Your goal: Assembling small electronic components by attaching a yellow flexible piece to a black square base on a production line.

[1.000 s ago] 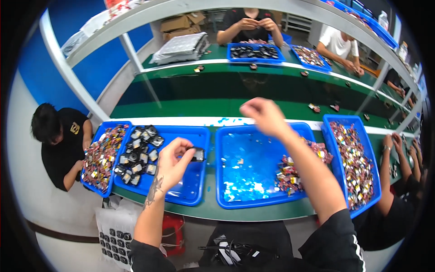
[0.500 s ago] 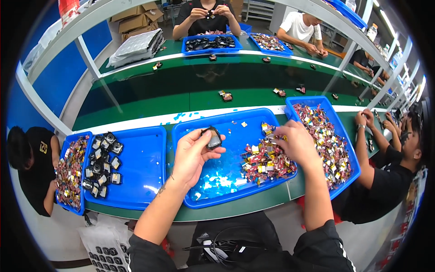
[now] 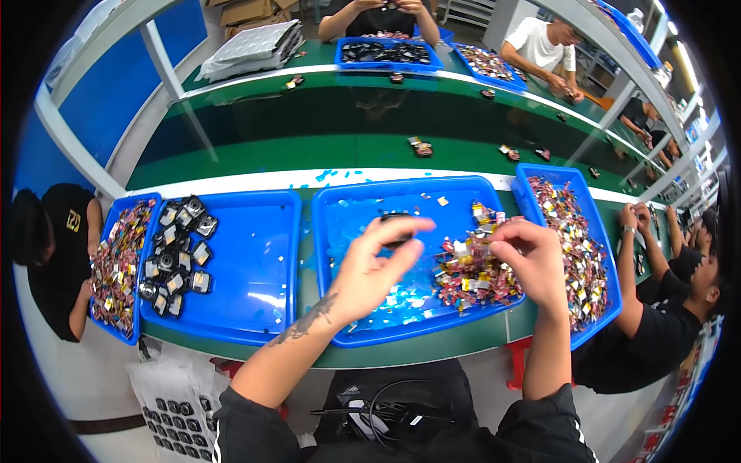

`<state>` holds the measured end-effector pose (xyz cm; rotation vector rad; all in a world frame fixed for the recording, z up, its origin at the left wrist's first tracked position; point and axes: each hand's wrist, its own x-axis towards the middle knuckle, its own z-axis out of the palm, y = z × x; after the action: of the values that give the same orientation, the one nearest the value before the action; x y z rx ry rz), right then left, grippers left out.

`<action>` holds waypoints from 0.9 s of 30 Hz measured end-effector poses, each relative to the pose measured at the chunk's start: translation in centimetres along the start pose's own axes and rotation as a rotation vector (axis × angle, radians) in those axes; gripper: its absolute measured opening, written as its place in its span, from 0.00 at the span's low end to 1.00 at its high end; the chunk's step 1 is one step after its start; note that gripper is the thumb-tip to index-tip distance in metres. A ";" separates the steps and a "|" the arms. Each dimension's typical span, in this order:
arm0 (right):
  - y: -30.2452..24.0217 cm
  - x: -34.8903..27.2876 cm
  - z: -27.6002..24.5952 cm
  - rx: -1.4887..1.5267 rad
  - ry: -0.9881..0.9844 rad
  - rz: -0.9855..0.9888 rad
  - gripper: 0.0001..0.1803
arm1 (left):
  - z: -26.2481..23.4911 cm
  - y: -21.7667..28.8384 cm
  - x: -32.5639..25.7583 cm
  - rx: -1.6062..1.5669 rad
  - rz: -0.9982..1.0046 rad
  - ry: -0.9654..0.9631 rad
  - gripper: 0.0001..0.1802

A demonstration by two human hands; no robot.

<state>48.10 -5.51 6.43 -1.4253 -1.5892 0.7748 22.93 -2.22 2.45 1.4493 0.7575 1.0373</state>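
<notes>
My left hand [image 3: 378, 270] is above the middle blue tray [image 3: 363, 332], index finger and thumb stretched toward the right. Behind those fingers shows part of a small black casing [image 3: 396, 221], which the hand holds; most of it is hidden. My right hand [image 3: 532, 255] hovers at the right side of the same tray, thumb and forefinger pinched together. Blur at its fingertips hides what is in the pinch, if anything. Below and beside it lies a heap of small red, yellow and silver electronic parts [image 3: 475, 287]. Small blue film pieces [image 3: 401, 297] are scattered over the tray's floor.
At left, a blue tray [image 3: 255, 333] holds black camera-like units [image 3: 166, 262]. Trays full of small parts stand at far left [image 3: 123, 262] and right [image 3: 579, 266]. Beyond runs a green conveyor [image 3: 309, 143] with loose parts. Co-workers sit across and on both sides.
My left hand has turned and moved right, with its fingers now covering most of the casing. My right hand has drawn slightly back from the heap. The whole view has shifted.
</notes>
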 end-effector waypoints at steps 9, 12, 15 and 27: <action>-2.1 -1.1 6.0 0.524 -0.107 0.149 0.09 | 0.3 0.7 -0.8 0.095 -0.037 -0.123 0.11; -1.7 -0.7 7.2 0.452 -0.042 0.057 0.08 | 0.3 0.4 -0.8 0.135 -0.051 -0.078 0.10; -2.1 -0.5 7.7 0.256 0.044 -0.052 0.07 | 0.4 -0.1 -0.8 0.154 -0.035 -0.013 0.09; -1.8 -1.4 5.9 -0.354 -0.122 -0.306 0.06 | 0.0 -0.4 -0.3 -0.079 -0.101 0.067 0.08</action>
<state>42.05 -6.63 5.04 -1.3457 -2.0571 0.4200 22.82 -2.46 2.02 1.3013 0.8200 1.0313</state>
